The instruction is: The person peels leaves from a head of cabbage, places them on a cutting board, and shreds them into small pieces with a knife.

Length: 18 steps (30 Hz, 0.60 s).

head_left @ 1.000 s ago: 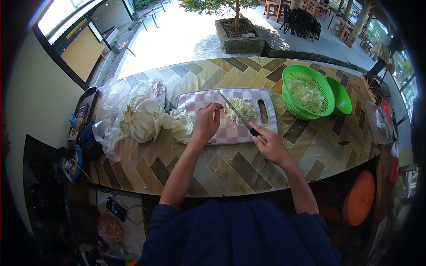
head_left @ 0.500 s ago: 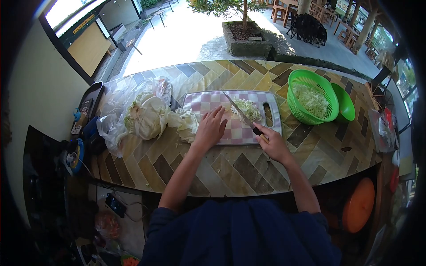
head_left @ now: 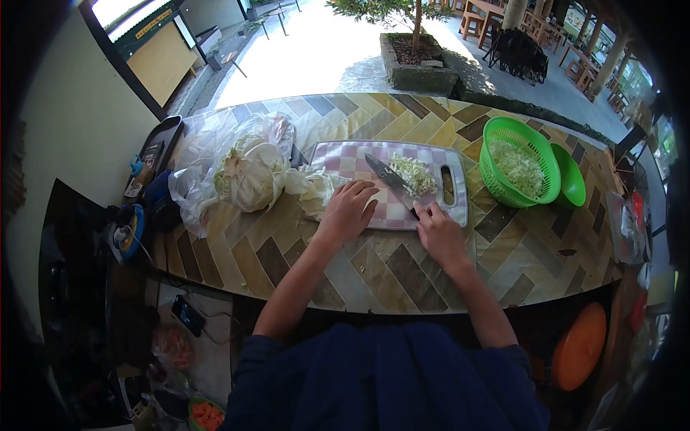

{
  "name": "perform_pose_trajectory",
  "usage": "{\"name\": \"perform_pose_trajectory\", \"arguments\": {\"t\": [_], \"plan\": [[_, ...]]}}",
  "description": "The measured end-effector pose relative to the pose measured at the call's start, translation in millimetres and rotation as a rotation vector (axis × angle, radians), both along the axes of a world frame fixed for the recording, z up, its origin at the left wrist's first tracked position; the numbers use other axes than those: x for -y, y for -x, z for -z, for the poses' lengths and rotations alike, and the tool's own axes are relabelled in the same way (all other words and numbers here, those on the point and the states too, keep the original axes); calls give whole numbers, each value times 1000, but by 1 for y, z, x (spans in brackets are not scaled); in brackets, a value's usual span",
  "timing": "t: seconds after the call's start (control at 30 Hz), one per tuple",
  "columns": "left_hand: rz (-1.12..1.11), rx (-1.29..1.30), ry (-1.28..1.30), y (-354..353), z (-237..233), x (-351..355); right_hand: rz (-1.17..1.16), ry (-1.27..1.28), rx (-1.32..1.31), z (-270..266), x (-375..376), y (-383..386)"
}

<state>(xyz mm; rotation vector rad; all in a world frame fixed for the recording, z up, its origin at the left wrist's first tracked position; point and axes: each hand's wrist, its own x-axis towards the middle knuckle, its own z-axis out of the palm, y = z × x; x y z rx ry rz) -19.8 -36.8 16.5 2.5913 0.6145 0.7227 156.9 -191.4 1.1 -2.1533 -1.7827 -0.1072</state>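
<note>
My right hand (head_left: pixel 440 233) is closed around the handle of a knife (head_left: pixel 388 177), whose broad blade slants up and left across the cutting board (head_left: pixel 338 152). Against the blade's right side lies a small heap of shredded cabbage (head_left: pixel 412 174). With its fingers apart, my left hand (head_left: pixel 348 211) rests at the board's left front part, holding nothing. Loose cabbage leaves (head_left: pixel 313 188) lie just beyond and left of it, partly on the board. Farther left, a partly peeled cabbage head (head_left: pixel 251 176) sits by a clear plastic bag (head_left: pixel 188 197).
A green basket (head_left: pixel 496 176) of shredded cabbage stands right of the board, beside a green bowl (head_left: pixel 570 176). A black tray (head_left: pixel 167 136) is at the table's left end. Below the table are a phone (head_left: pixel 188 314) and an orange round object (head_left: pixel 579 346).
The knife has turned so that the flat of its blade shows, beside the shredded heap. My right hand's grip has shifted on the handle. The whole view has swung slightly left.
</note>
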Motion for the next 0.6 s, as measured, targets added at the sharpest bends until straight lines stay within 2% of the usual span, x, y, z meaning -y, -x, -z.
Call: {"name": "perform_pose_trajectory", "arguments": {"t": [0.13, 0.23, 0.33, 0.43, 0.47, 0.6], "plan": [[-95, 80, -16, 25, -1, -7, -51, -71, 108, 0, -17, 4], [-261, 123, -194, 58, -9, -17, -262, -67, -391, -14, -58, 36], [-312, 84, -238, 81, -10, -21, -275, -121, -742, -7, -110, 63], [-311, 37, -266, 95, -9, -28, -200, -94, -573, 16, -160, 73], [-302, 22, -270, 98, -10, -30, -206, -16, -642, 19, -171, 73], [-309, -75, -265, 101, -10, -37, -235, -81, -645, 24, -186, 70]]}}
